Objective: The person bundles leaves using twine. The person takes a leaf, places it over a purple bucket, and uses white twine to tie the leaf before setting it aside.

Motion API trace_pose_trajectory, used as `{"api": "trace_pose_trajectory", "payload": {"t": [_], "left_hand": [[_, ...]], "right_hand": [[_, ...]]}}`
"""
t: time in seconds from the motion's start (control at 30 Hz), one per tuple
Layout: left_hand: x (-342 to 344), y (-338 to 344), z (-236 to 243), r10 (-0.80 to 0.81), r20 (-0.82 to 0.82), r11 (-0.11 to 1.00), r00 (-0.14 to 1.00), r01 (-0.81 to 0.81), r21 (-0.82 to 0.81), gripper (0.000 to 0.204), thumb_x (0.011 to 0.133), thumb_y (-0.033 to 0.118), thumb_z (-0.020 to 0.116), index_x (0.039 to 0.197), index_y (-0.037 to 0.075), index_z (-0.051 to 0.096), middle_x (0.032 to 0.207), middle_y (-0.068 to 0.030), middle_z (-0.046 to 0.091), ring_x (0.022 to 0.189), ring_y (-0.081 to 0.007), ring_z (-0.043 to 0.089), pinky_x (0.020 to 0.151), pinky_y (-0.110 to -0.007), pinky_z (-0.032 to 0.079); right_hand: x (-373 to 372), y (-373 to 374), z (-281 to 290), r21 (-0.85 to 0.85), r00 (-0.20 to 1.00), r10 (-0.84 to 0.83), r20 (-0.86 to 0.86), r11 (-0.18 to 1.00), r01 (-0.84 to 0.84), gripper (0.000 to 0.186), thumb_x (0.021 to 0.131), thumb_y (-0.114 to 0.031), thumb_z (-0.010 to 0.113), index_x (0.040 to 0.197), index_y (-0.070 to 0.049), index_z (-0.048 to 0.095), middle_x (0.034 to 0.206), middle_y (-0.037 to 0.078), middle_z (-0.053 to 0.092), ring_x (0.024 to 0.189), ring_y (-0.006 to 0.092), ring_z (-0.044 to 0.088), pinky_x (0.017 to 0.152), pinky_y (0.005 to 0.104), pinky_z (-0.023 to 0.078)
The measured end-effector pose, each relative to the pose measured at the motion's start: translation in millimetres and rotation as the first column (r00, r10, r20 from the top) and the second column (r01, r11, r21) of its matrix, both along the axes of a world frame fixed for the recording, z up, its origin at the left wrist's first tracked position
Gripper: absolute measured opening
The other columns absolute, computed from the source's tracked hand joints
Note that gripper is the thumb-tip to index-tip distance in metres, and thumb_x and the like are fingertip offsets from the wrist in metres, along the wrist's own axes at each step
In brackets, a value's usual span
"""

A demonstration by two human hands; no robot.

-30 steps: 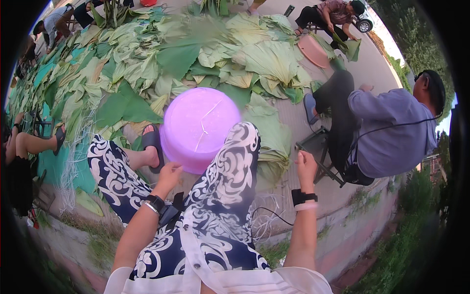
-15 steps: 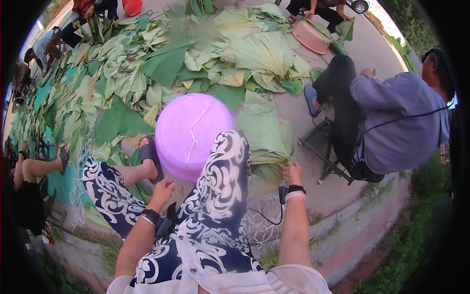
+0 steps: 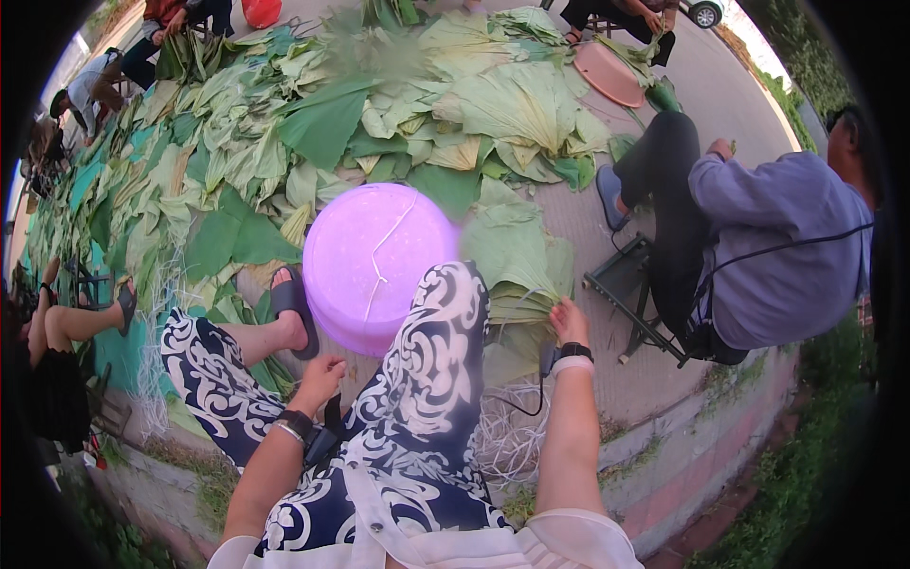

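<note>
Looking down past patterned trousers, I've got my left hand [image 3: 320,372] curled loosely just below the rim of the purple basin [image 3: 379,266], which sits upside down on the ground between the knees. Whether the fingers actually touch the basin or close on anything I cannot tell; the knee cuts across that spot. My right hand [image 3: 567,321] is out to the side, fingers together and resting on the stack of folded green leaves [image 3: 519,275] just beside the basin; I read it as pressing or gathering the stack, not yet lifting it, though its fingertips are lost in the leaf edges.

As for progress, I'd judge it well short of done: one neat stack at my right, while a broad spread of loose leaves [image 3: 313,142] covers the ground beyond the basin. A tangle of pale string [image 3: 512,431] lies by my right forearm, unused as far as I can see, with one strand [image 3: 379,256] draped over the basin.

A seated person in a lilac shirt [image 3: 777,247] works to the right on a folding stool [image 3: 630,294], face cut off by the rim. More people at the far edge are too bent and small to read.
</note>
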State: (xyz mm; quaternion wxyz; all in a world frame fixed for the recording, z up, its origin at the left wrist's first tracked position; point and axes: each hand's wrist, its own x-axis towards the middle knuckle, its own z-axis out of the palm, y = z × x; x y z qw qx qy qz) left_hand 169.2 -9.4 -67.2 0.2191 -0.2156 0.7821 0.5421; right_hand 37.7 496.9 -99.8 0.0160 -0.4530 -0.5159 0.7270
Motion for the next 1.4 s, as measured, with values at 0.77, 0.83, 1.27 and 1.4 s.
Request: {"api": "trace_pose_trajectory", "payload": {"t": [0.77, 0.83, 1.27, 1.4], "left_hand": [[-9, 16, 27, -0.105, -0.127, 0.994, 0.986, 0.102, -0.030, 0.027, 0.084, 0.021, 0.058, 0.099, -0.001, 0.062, 0.083, -0.0149, 0.065, 0.077, -0.0236, 0.062, 0.069, -0.033, 0.047], [-10, 18, 26, -0.098, -0.118, 0.995, 0.988, 0.094, -0.032, 0.027, 0.084, 0.022, 0.058, 0.099, -0.001, 0.062, 0.085, -0.0154, 0.065, 0.080, -0.0247, 0.062, 0.071, -0.034, 0.047], [-13, 22, 26, -0.060, -0.221, 0.998, 0.973, 0.061, -0.004, 0.023, 0.085, 0.017, 0.058, 0.097, -0.002, 0.062, 0.078, -0.0097, 0.064, 0.072, -0.0171, 0.061, 0.066, -0.031, 0.048], [-13, 22, 31, -0.043, -0.236, 0.999, 0.971, 0.044, -0.001, 0.023, 0.084, 0.018, 0.058, 0.096, -0.001, 0.062, 0.079, -0.0096, 0.064, 0.073, -0.0179, 0.060, 0.067, -0.031, 0.048]], "right_hand": [[-108, -94, 208, 0.282, 0.779, 0.455, -0.431, 0.888, -0.362, 0.021, 0.084, -0.013, 0.059, 0.100, 0.001, 0.056, 0.091, 0.008, 0.062, 0.083, 0.0203, 0.064, 0.070, 0.0289, 0.049], [-123, -104, 240, 0.317, 0.748, 0.467, -0.472, 0.882, -0.350, 0.019, 0.084, -0.012, 0.059, 0.099, 0.000, 0.057, 0.092, 0.007, 0.062, 0.085, 0.0206, 0.063, 0.072, 0.0290, 0.048], [-180, -206, 336, 0.372, 0.495, 0.601, -0.627, 0.790, -0.488, 0.016, 0.084, -0.011, 0.059, 0.093, 0.002, 0.058, 0.090, 0.009, 0.062, 0.083, 0.0223, 0.064, 0.072, 0.0295, 0.051], [-179, -231, 332, 0.364, 0.495, 0.636, -0.592, 0.758, -0.541, 0.018, 0.083, -0.012, 0.059, 0.095, 0.002, 0.057, 0.090, 0.009, 0.062, 0.084, 0.0234, 0.064, 0.073, 0.0304, 0.051]]}}
